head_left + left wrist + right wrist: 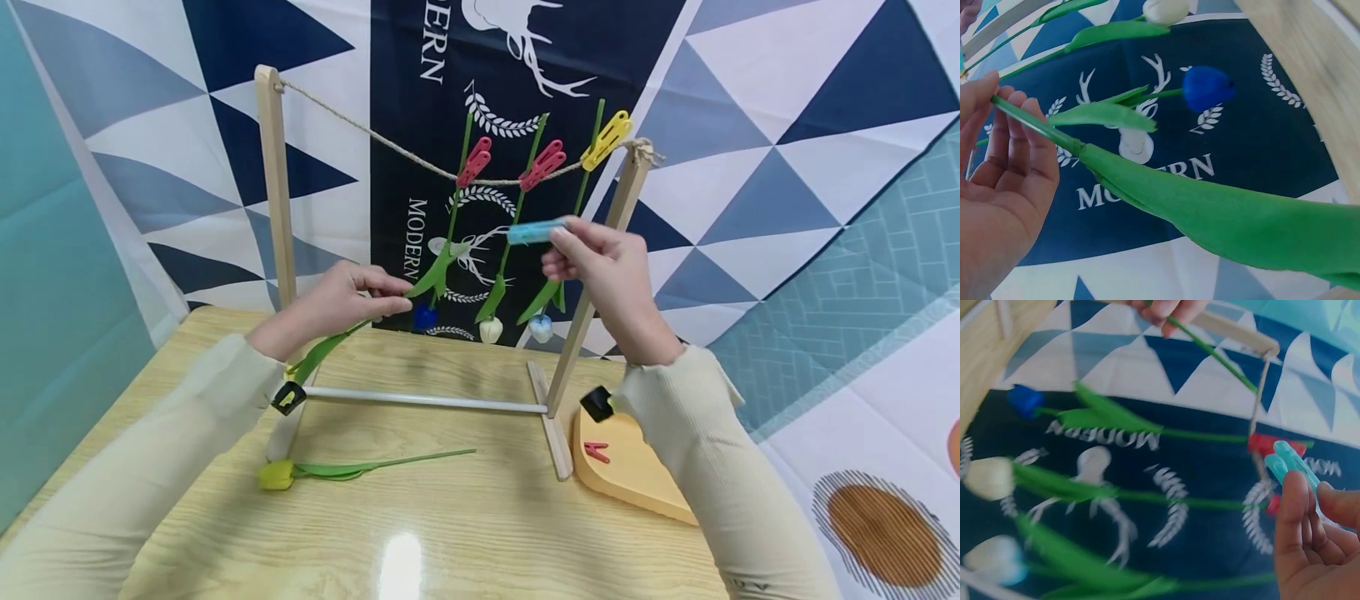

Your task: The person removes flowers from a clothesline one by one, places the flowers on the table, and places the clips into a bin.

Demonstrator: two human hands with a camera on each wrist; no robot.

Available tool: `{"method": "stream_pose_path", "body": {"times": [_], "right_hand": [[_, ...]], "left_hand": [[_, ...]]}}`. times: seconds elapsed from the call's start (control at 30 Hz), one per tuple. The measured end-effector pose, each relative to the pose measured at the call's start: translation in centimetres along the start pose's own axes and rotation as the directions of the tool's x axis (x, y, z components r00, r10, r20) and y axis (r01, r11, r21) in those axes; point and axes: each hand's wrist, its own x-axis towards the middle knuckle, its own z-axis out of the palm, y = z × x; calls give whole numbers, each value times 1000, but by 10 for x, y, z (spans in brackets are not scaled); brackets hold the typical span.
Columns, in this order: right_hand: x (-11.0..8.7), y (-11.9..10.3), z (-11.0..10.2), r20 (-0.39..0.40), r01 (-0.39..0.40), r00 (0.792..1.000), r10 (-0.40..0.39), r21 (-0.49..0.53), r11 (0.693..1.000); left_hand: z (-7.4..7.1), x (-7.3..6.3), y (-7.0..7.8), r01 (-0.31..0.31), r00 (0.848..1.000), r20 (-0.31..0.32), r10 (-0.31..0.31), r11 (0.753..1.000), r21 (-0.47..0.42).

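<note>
My left hand [337, 296] pinches the green stem [1035, 122] of a tulip between thumb and fingertips. A broad leaf [1166, 200] runs back from that stem, and a bit of the yellow bloom [288, 373] shows by the wrist. In my right hand [607, 271] a light blue clothespin [534, 232] is pinched at one end, held in front of the hanging stems. From the rope [375, 137] hang a blue tulip [425, 317], a white tulip [491, 331] and a bluish-white tulip [540, 327], heads down. Two red clothespins [542, 165] and a yellow clothespin [606, 140] grip their stems.
The rope spans a left wooden post [273, 183] and a right post [600, 275], joined low down by a white bar [427, 400]. Another yellow tulip [277, 475] lies on the table [330, 542]. At right, an orange tray [637, 479] holds a red clothespin [596, 452].
</note>
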Motion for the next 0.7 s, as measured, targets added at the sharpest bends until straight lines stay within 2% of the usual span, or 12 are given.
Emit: {"method": "stream_pose_path", "body": {"times": [0.2, 0.27, 0.47, 0.6, 0.7], "right_hand": [[-24, 37, -26, -1, -142, 990, 142, -64, 988], [-34, 50, -35, -1, -163, 987, 163, -75, 984], [-61, 90, -59, -10, -215, 977, 215, -29, 976], [-78, 117, -71, -30, -286, 958, 285, -52, 957], [-88, 136, -77, -37, -341, 940, 340, -47, 939]], "left_hand": [[13, -1, -16, 18, 993, 119, -16, 1000, -12], [17, -2, -22, 32, 988, 153, -29, 999, -15], [28, -3, -39, 62, 970, 234, -63, 998, 12], [38, -6, -46, 50, 961, 270, -56, 998, 28], [47, -8, -52, 64, 953, 297, -65, 998, 15]]}}
